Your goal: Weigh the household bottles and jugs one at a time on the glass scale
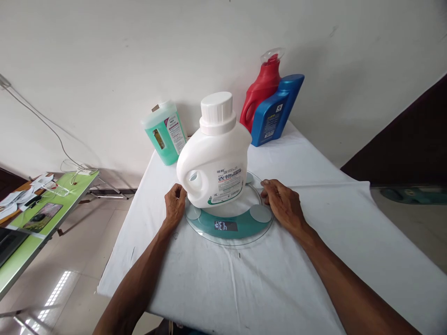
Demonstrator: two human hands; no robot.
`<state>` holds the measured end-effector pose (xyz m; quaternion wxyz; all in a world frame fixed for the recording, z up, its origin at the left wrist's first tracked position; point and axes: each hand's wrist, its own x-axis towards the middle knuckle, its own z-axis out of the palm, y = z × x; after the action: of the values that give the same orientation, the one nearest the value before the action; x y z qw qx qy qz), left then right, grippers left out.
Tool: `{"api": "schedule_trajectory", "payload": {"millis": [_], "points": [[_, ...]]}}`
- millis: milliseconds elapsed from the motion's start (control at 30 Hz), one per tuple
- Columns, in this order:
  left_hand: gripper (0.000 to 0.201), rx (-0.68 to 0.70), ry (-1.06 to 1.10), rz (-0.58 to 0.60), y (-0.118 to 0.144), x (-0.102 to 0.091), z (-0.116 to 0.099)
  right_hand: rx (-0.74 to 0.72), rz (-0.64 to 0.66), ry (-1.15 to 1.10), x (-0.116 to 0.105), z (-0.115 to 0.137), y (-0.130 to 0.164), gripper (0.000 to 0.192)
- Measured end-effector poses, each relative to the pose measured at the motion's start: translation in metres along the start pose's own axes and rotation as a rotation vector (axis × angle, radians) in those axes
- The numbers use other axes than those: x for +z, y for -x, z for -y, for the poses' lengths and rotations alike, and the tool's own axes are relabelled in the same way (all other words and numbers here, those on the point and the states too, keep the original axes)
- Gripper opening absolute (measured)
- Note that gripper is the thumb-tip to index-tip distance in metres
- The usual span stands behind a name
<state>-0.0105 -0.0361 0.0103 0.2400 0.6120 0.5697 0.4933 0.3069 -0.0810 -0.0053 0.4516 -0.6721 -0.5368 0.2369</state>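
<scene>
A white detergent bottle (213, 158) with a white cap stands upright on a round glass scale (240, 230) whose display is lit. My left hand (175, 203) rests at the scale's left edge, fingers curled, beside the bottle's handle. My right hand (282, 201) lies at the scale's right edge, fingers touching the glass rim. Neither hand grips the bottle.
The table is covered with a white cloth (279, 279). At the back by the wall stand a green bottle (165, 131), a red bottle (260, 88) and a blue bottle (275, 111). A green side table (45, 218) with papers and devices stands at the left.
</scene>
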Motion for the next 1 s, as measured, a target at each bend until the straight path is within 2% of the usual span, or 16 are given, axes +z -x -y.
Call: {"api": "schedule_trajectory", "payload": {"millis": [467,1000], "points": [[0.032,-0.027,0.009,0.005,0.0004,-0.0026,-0.0002,0.036,0.004,-0.008,0.0005,0.0016,0.0003,0.044],[0.033,-0.025,-0.003,-0.003,0.0001,-0.0042,-0.0034,0.000,0.005,0.001,-0.0008,0.0012,0.0018,0.046]]}}
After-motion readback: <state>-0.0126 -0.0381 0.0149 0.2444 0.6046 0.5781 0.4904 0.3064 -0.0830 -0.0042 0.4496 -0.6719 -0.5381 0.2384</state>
